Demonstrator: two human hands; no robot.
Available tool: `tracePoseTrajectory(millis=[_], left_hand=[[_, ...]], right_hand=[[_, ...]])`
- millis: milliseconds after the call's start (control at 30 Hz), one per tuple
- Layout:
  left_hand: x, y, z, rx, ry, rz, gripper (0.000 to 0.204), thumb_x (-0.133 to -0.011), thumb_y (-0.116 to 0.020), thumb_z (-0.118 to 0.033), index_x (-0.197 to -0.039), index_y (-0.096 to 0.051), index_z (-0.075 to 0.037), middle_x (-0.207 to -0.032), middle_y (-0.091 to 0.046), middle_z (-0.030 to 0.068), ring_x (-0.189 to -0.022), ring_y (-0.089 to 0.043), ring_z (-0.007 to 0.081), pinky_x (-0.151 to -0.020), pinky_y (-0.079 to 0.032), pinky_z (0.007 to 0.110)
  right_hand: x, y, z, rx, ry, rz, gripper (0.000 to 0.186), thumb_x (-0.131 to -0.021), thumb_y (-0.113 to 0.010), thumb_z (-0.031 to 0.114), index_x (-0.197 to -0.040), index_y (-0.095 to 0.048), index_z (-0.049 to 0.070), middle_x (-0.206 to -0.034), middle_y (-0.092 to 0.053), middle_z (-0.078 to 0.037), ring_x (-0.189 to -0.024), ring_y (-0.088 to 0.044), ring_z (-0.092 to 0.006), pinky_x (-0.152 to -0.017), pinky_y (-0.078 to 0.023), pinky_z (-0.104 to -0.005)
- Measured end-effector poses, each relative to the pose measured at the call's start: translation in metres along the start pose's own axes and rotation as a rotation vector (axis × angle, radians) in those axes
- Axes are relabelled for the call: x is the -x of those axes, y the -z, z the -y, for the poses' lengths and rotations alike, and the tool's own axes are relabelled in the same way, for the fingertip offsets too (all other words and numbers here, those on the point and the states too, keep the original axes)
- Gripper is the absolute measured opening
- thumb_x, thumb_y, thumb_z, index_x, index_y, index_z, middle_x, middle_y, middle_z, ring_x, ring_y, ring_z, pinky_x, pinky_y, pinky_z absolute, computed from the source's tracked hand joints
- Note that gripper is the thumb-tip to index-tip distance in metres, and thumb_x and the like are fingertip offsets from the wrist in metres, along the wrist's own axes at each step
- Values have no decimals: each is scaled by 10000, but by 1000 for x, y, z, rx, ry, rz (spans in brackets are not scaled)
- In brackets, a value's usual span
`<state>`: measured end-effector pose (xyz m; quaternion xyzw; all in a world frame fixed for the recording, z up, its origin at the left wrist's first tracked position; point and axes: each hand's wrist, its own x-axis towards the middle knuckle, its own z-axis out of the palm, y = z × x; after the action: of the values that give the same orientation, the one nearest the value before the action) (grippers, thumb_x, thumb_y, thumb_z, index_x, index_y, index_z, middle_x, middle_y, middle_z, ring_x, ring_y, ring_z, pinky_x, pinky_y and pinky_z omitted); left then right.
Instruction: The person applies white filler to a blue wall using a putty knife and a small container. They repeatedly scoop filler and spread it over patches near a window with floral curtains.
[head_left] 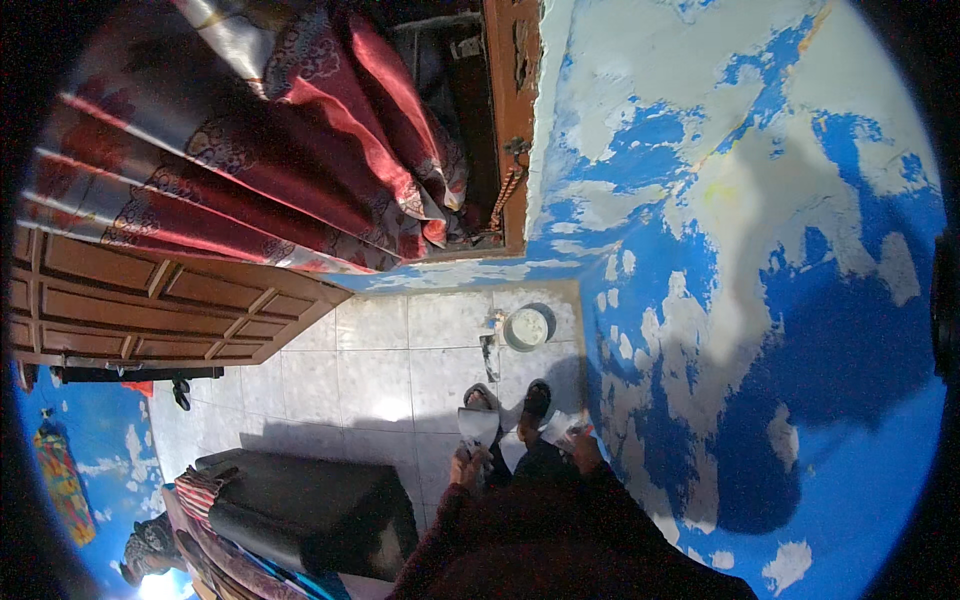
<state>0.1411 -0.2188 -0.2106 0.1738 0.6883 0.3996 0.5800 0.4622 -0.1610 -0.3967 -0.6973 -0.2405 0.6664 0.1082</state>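
Note:
My left hand (466, 468) is closed round the lower end of a scraper (478, 425) with a wide, whitish, flat blade. To its right, close to the wall, my right hand (585, 447) is closed on a small tool with pale and reddish parts, too dim to name. Both hands are low in front of my body, above my sandalled feet (537, 400). Beyond the feet a round bucket (528, 327) stands on the tiles, with white paste in it. The blue wall (690, 380) on my right carries rough white patches.
A dark box-shaped piece of furniture (330, 505) stands at my left, with striped cloth (205, 495) on its end. A brown panelled door (170, 300) and a red and silver curtain (290, 150) are ahead on the left. A dark item (489, 358) lies beside the bucket.

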Motion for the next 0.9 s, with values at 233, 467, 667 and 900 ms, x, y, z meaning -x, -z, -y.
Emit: tracePoseTrajectory(millis=[233,467,667,900], left_hand=[[-33,4,55,-71,38,0,216,-911,-591,-198,-956,-581,13,-793,-670,111,-647,-627,180,-586,-491,346],[-94,23,150,-62,-11,-75,213,-910,-621,-208,-980,-548,-21,-802,-648,105,-664,-615,187,-582,-498,324],[-142,43,199,496,246,4,204,-894,-641,-207,-958,-552,-35,-813,-638,103,-672,-617,191,-573,-507,323],[-199,3,194,598,24,-62,160,-878,-634,-161,-957,-547,-52,-817,-619,84,-683,-605,189,-562,-497,341]], right_hand=[[7,-26,11,-148,-74,82,551,-937,-460,508,-1232,-521,47,-1056,-599,-119,-817,-567,-287,-712,-497,-487],[-28,-53,-15,-207,-134,146,498,-943,-475,440,-1240,-512,41,-1086,-594,-121,-883,-571,-287,-738,-510,-486],[-71,-58,-16,-283,-139,182,457,-948,-488,381,-1247,-504,35,-1112,-590,-124,-939,-574,-288,-760,-522,-485],[-160,-58,-13,-377,-98,265,413,-955,-502,312,-1255,-495,29,-1142,-586,-126,-1005,-578,-288,-785,-536,-485]])
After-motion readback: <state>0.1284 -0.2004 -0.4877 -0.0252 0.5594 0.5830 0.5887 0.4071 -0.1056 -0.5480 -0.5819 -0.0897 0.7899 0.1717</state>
